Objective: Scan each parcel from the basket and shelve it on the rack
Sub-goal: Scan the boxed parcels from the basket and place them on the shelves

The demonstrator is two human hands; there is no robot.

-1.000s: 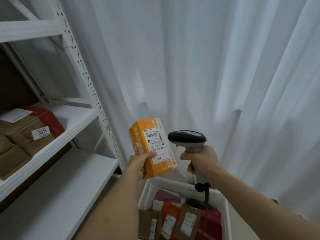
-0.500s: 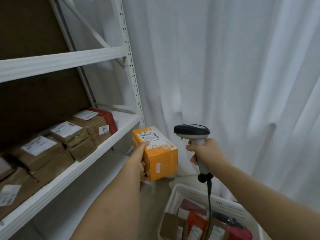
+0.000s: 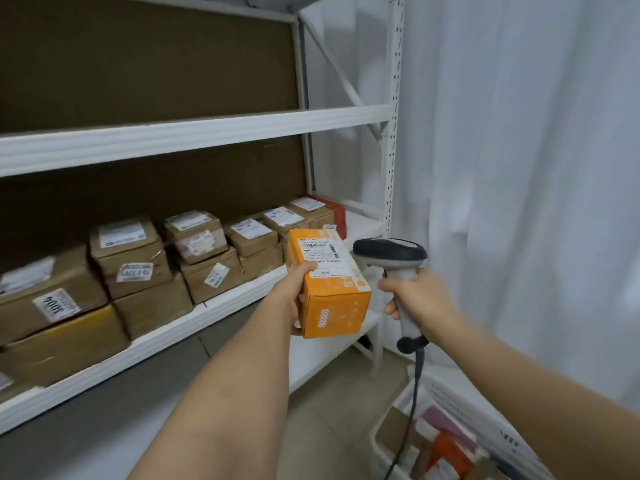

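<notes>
My left hand grips an orange parcel with a white shipping label on its top face, level with the front edge of the rack's middle shelf. Right beside it, my right hand holds a grey handheld barcode scanner by its handle; the scanner's dark head sits just right of the parcel. Its cable hangs down toward the white basket at the lower right, which holds several parcels.
Several brown cardboard parcels with labels line the middle shelf, with a red one at the right end. The upper shelf and the lower shelf are white. A white curtain hangs to the right of the rack post.
The view swung left, from the curtain to the rack. The parcel tipped from upright, label toward me, to lying label-up, and now sits in front of the middle shelf. The scanner stayed beside it.
</notes>
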